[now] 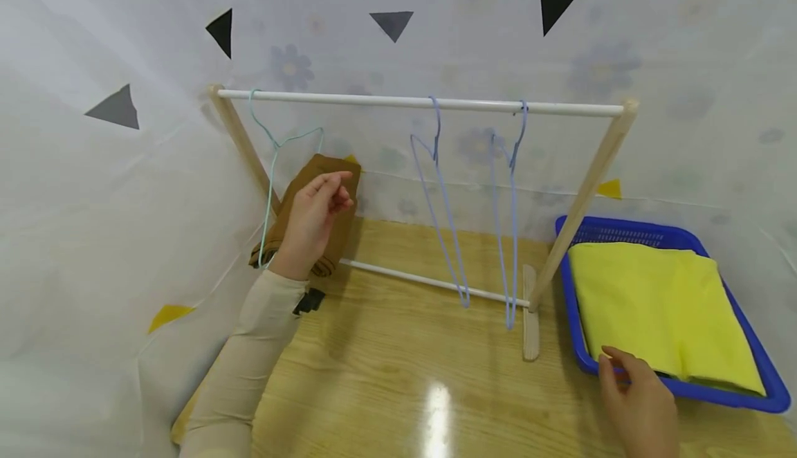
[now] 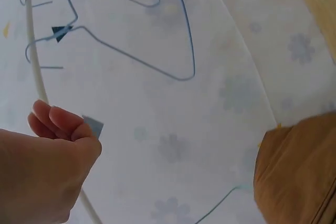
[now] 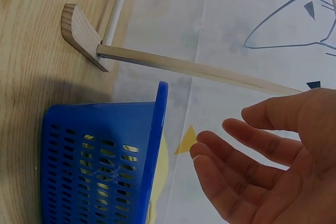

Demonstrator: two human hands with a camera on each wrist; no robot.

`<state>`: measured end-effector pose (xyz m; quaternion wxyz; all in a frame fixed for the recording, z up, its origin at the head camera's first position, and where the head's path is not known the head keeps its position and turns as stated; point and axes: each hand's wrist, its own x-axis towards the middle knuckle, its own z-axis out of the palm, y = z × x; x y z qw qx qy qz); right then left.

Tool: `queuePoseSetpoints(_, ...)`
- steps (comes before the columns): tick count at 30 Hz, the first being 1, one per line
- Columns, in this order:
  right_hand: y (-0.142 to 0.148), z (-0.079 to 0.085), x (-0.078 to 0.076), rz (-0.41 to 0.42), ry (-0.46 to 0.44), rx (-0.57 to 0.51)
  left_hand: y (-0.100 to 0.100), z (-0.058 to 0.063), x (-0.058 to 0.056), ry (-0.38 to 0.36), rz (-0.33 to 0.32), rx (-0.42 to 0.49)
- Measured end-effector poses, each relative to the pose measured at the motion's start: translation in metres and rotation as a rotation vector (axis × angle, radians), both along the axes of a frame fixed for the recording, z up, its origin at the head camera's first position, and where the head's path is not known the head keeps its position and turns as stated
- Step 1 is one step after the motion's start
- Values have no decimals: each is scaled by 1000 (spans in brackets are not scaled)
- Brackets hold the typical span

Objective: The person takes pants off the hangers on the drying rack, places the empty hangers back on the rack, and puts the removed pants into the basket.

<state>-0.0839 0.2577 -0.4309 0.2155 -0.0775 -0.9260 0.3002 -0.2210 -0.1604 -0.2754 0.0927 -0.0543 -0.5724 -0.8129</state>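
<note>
My left hand (image 1: 314,219) is raised in front of a folded brown cloth (image 1: 339,223) at the left end of the rack. Its fingers are loosely bent and hold nothing, as the left wrist view also shows. Beside it, a mint-green hanger (image 1: 272,167) hangs from the white rail (image 1: 373,100), partly in front of the cloth. Near the front edge of a blue basket (image 1: 582,354) is my right hand (image 1: 641,402), its fingers relaxed and apart, with nothing in them. Folded yellow cloth (image 1: 647,306) lies in the basket.
Two bare blue hangers, one mid-rail (image 1: 445,202) and another farther right (image 1: 513,236), hang from the rail. The rack's wooden right post (image 1: 585,202) stands close to the basket, on a foot (image 1: 530,333) on the wooden table (image 1: 373,375). White patterned sheeting (image 1: 473,50) encloses the back and sides.
</note>
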Motion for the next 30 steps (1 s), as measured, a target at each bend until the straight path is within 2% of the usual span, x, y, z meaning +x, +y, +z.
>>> queuePoseSetpoints(3,0,-1,1,-8,4,-8,-16,11,-2,68,101,-5)
queuePoseSetpoints(6,2,0,3,-13,-4,-6,-31,22,-7,78,219,31)
queuePoseSetpoints(10,2,1,4,-14,-23,6,-53,35,-19,22,393,63)
queuePoseSetpoints(14,1,1,4,-12,-40,10,-76,41,-29,-75,474,19)
queuePoseSetpoints(18,2,1,6,-22,-37,9,-94,44,-37,-197,468,-14)
queuePoseSetpoints(21,3,0,6,-32,-42,19,-104,44,-43,-275,423,46)
queuePoseSetpoints(25,3,0,6,-32,-49,25,-114,44,-54,-342,303,147)
queuePoseSetpoints(30,1,-1,8,-19,-38,18,-122,39,-66,-455,124,102)
